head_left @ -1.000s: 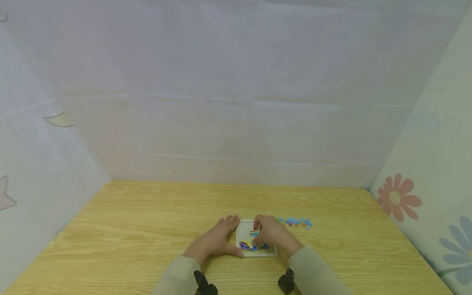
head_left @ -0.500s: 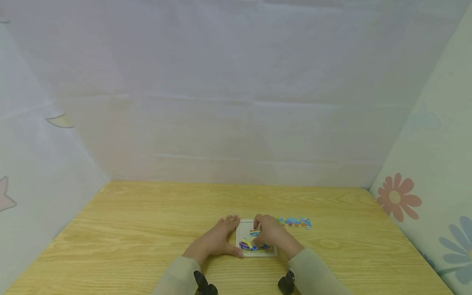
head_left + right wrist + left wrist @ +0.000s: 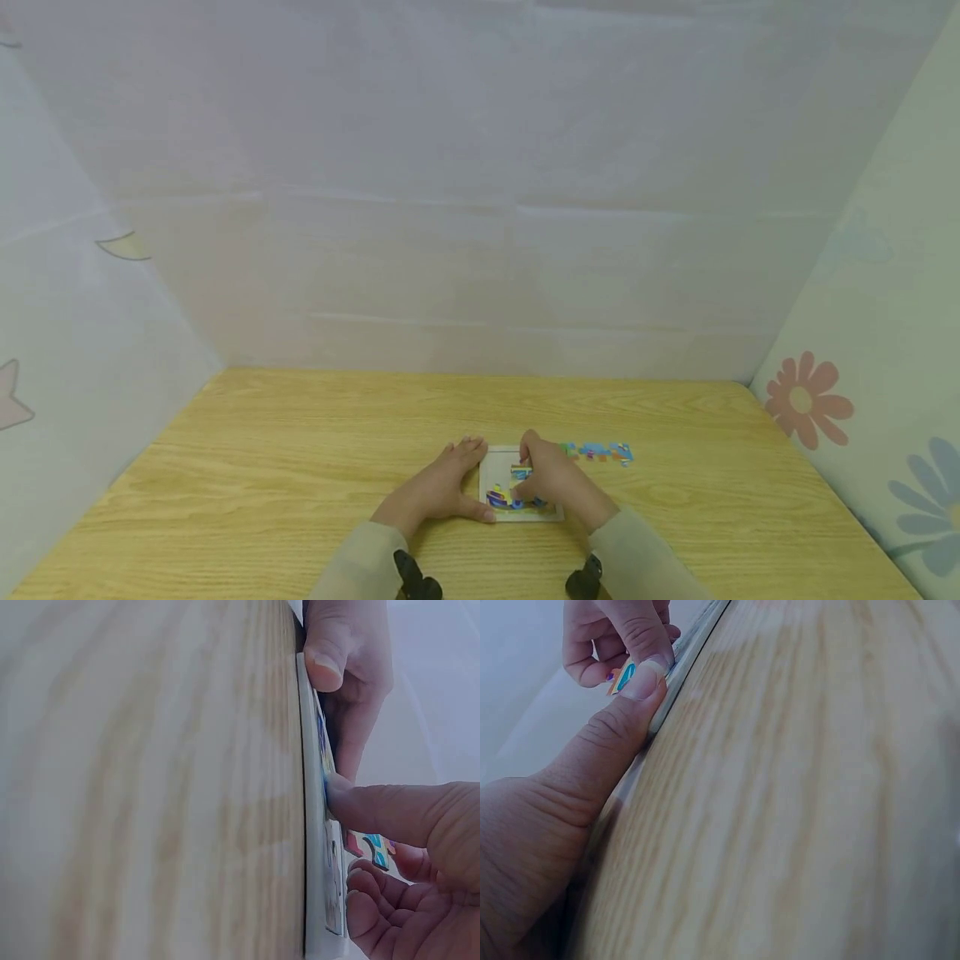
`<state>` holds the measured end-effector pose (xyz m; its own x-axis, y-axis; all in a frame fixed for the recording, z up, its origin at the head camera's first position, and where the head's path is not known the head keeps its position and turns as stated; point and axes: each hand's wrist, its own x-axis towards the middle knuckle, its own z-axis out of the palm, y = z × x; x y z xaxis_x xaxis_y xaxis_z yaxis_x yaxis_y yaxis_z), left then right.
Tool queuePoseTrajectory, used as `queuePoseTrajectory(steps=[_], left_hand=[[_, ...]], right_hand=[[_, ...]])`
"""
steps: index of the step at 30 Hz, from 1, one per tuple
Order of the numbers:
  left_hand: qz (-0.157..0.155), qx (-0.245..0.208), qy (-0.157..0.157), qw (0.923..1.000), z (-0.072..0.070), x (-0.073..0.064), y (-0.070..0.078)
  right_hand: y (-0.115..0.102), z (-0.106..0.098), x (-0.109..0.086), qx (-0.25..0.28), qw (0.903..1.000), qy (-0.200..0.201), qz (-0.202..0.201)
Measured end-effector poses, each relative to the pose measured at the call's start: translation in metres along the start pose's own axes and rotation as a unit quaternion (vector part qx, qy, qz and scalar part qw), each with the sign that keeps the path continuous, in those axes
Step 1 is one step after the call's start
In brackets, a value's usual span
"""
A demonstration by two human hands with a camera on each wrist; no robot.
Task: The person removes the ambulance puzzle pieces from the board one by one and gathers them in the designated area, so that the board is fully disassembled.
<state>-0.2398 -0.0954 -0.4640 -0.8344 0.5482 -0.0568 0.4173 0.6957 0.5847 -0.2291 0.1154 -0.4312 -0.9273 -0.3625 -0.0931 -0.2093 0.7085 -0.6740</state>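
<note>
A small white puzzle board (image 3: 495, 479) with colourful pieces lies on the wooden table (image 3: 300, 467). My left hand (image 3: 450, 483) rests flat beside the board's left edge. Its thumb (image 3: 622, 712) presses against the board's rim (image 3: 686, 656). My right hand (image 3: 543, 479) is on top of the board with curled fingers, pinching a colourful puzzle piece (image 3: 622, 677). In the right wrist view, the right thumb (image 3: 390, 814) touches the board's face (image 3: 315, 825), and the piece (image 3: 371, 847) shows beside the fingers. Most of the board's picture is hidden under the right hand.
A short row of loose blue, green and orange puzzle pieces (image 3: 600, 452) lies just right of the board's far corner. Pale fabric walls enclose the table at the back and on both sides. A flower print (image 3: 806, 402) marks the right wall.
My right hand has crept slightly toward the board's far edge while staying on the board. The left hand and the board have not moved.
</note>
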Motion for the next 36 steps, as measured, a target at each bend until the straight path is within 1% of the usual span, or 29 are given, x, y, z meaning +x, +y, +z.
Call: queuePoseTrajectory(steps=[3,10,17,27,30,33,36], left_hand=[[-0.003,-0.005,-0.002,1.0000,-0.001,0.000,-0.001],[-0.004,-0.003,-0.003,1.0000,-0.001,0.000,-0.002],[-0.006,-0.003,-0.002,1.0000,-0.001,0.000,0.000],[-0.008,-0.002,0.000,1.0000,-0.001,0.001,0.001],[-0.008,-0.002,0.001,1.0000,0.000,0.001,0.000],[-0.007,-0.002,0.000,1.0000,0.001,0.001,0.000],[-0.006,-0.003,-0.001,1.0000,0.001,0.002,-0.001]], right_hand=[[0.001,0.002,-0.001,0.010,0.9999,0.008,-0.006],[0.005,0.009,-0.002,0.017,0.9991,0.038,0.000],[0.010,0.013,-0.007,0.046,0.9964,0.064,-0.030],[0.019,0.014,-0.007,0.123,0.9891,0.080,-0.004],[0.022,0.014,-0.007,0.132,0.9869,0.092,0.007],[0.025,0.014,-0.007,0.146,0.9831,0.108,0.025],[0.026,0.013,-0.009,0.171,0.9773,0.117,0.043]])
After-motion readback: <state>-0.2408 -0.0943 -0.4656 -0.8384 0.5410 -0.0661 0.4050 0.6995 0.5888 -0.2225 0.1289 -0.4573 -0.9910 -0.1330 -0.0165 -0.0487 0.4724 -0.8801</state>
